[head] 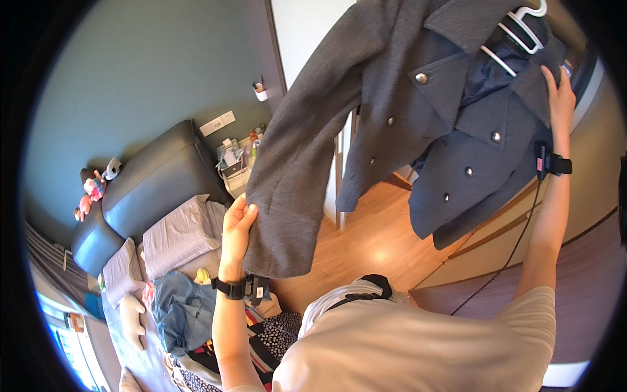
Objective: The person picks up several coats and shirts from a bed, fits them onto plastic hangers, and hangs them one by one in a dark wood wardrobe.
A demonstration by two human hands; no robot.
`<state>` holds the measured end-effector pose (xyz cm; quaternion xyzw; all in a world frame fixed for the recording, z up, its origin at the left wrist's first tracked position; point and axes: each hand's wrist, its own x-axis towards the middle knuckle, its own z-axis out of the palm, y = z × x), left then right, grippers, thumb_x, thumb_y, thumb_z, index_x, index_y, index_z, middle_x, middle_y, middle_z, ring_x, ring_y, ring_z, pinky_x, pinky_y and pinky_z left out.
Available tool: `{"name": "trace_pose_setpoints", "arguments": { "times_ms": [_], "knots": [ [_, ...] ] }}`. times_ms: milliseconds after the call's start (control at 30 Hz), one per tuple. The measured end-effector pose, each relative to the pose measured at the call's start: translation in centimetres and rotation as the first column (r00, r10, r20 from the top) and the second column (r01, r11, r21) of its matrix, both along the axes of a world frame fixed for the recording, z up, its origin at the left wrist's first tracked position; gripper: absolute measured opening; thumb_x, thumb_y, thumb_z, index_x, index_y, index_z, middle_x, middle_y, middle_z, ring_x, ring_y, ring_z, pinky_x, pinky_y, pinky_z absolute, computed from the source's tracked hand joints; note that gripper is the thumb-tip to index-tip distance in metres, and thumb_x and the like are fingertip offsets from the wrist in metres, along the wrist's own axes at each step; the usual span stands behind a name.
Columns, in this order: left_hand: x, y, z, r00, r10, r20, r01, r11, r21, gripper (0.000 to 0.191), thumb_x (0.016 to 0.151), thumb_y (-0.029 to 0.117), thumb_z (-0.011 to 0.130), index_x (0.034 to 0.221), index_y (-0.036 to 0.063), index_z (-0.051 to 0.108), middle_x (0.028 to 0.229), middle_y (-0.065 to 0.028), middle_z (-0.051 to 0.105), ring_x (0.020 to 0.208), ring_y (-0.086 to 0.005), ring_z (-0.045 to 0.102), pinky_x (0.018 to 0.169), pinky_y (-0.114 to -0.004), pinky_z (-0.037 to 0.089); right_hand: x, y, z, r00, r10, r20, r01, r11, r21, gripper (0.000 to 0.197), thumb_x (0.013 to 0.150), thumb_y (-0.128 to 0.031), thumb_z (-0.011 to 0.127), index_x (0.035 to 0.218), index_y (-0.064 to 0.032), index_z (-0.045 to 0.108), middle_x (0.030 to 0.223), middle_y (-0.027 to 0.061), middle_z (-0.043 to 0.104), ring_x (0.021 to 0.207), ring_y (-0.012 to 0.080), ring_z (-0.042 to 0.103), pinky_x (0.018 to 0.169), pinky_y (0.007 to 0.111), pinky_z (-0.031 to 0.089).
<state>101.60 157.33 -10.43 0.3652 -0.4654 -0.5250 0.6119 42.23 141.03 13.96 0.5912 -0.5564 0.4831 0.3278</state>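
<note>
A dark grey wool coat point(392, 98) with wide lapels and several round metal buttons is spread out before me. It hangs on a white plastic hanger point(526, 32), whose hook shows at the upper right. My left hand point(237, 225) pinches the coat's sleeve point(289, 215) near the cuff, holding it out to the left. High on the right, my right hand point(561, 98) is at the coat's collar and shoulder, thumb to the front; the other fingers are partly hidden, so how firmly it grips is unclear. The coat's front hangs unbuttoned, with dark lining showing inside.
On the left is a bed with pillows point(179, 235), a black padded headboard point(156, 176), soft toys point(93, 188) and a heap of clothes point(183, 308). A cluttered nightstand point(237, 181) stands beside it. Wooden floor point(377, 250) shows below the coat. A cable point(512, 255) trails from my right wrist.
</note>
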Motion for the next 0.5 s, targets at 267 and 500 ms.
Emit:
{"name": "trace_pose_setpoints", "arguments": {
  "times_ms": [267,500],
  "knots": [
    [4.3,1.1,-7.0,0.879,0.413,0.237,-0.432,0.902,0.032,0.050,0.101,0.027,0.051,0.137,-0.0078,0.044,0.130,-0.0112,0.055,0.119,-0.0175,0.049,0.106,-0.030,0.032,4.4,0.5,0.3,0.994,0.030,-0.104,-0.029,1.000,0.008,0.045,0.090,-0.049,0.060,0.112,-0.0105,0.057,0.093,0.0184,0.069,0.087,0.0394,0.066,0.070,0.044,0.051],
    [3.5,0.9,-6.4,0.915,0.329,0.235,-0.344,0.938,0.027,0.030,0.102,0.021,0.049,0.122,-0.0007,0.052,0.111,-0.0054,0.059,0.101,-0.0120,0.053,0.094,-0.025,0.040,5.5,1.0,0.7,0.992,0.034,-0.119,-0.029,0.999,0.043,0.042,0.091,-0.045,0.061,0.115,-0.0097,0.058,0.081,0.0159,0.067,0.074,0.0327,0.068,0.063,0.039,0.050]
  ]
}}
